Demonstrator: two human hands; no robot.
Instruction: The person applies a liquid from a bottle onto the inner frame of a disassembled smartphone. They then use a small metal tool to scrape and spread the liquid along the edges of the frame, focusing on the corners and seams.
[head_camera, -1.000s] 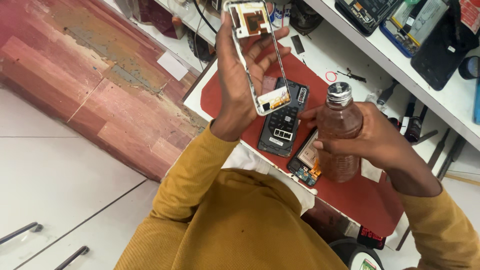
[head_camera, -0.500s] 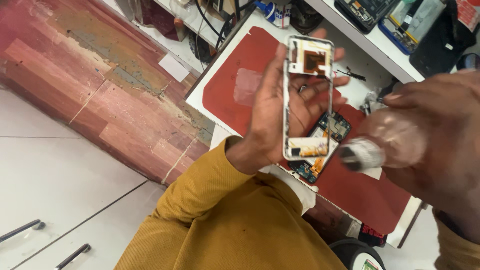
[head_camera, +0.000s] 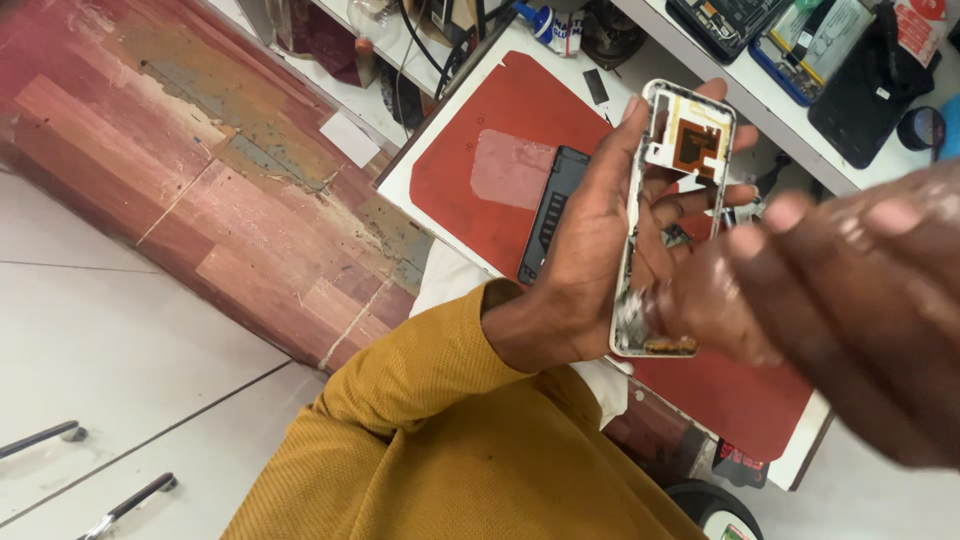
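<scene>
The left hand (head_camera: 590, 270) is clenched around a stripped phone frame (head_camera: 672, 215), holding it upright in the air above the counter (head_camera: 440, 150). The thumb runs along one long rail and the fingers (head_camera: 700, 200) wrap behind and show through the empty opening. The frame is a thin pale rim with an orange flex patch near its top end and some grimy residue at the lower end.

The right hand (head_camera: 840, 300) comes in from the near right, large and motion-blurred, its fingertips touching the frame's lower end. It seems to hold nothing, though the blur means I cannot tell for sure whether it is pinching or merely rubbing.

Behind the left hand, on the red mat (head_camera: 500, 170), lies a dark phone part (head_camera: 550, 210), just beyond the wrist. Farther out past both hands, a shelf (head_camera: 800, 110) carries phone screens and dark cases.

The frame looks light but easily twisted: with its middle hollow, the long rails are likely to flex if squeezed across. It is best taken by the two long edges near the corners, as the left hand does, keeping clear of the orange flex, which looks fragile, and the rim may be slick where residue sits
</scene>
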